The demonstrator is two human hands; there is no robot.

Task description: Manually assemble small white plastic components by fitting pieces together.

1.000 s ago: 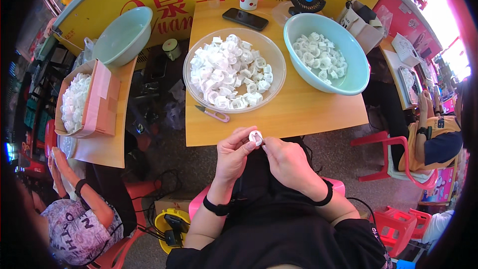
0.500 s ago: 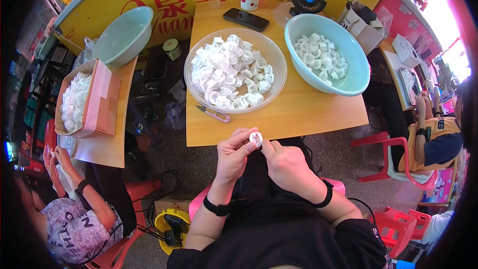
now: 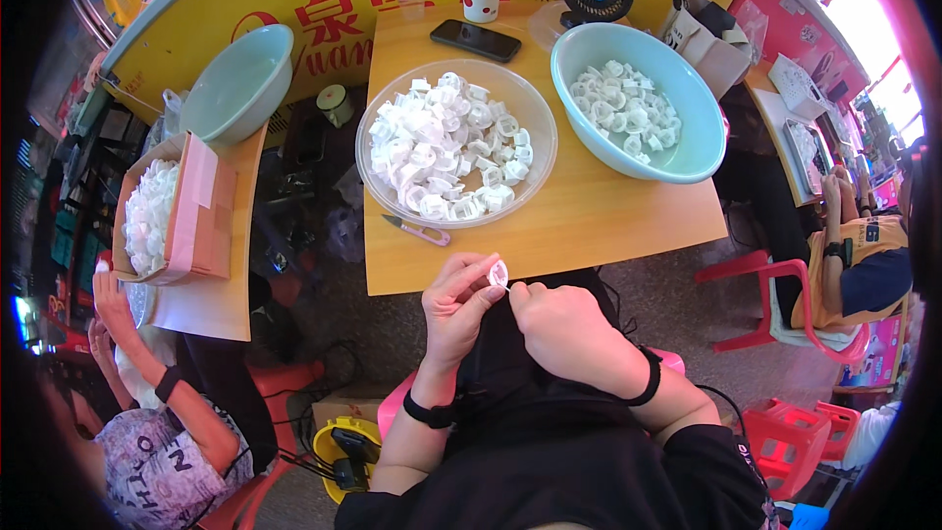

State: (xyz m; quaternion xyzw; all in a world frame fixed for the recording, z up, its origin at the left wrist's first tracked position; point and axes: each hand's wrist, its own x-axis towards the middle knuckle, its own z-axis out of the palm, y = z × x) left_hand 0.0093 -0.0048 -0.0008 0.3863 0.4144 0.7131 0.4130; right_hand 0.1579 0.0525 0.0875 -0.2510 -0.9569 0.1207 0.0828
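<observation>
A black short-sleeved top (image 3: 549, 466) and black wristbands (image 3: 429, 415) are worn.

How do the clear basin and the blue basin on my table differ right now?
The clear basin is colourless and see-through, while the blue basin is pale blue. White pieces heap up over most of the clear basin, but the blue basin holds fewer, leaving bare floor around them. The clear basin sits left of the blue basin. Both are round, open-topped, and stand on the wooden table.
</observation>
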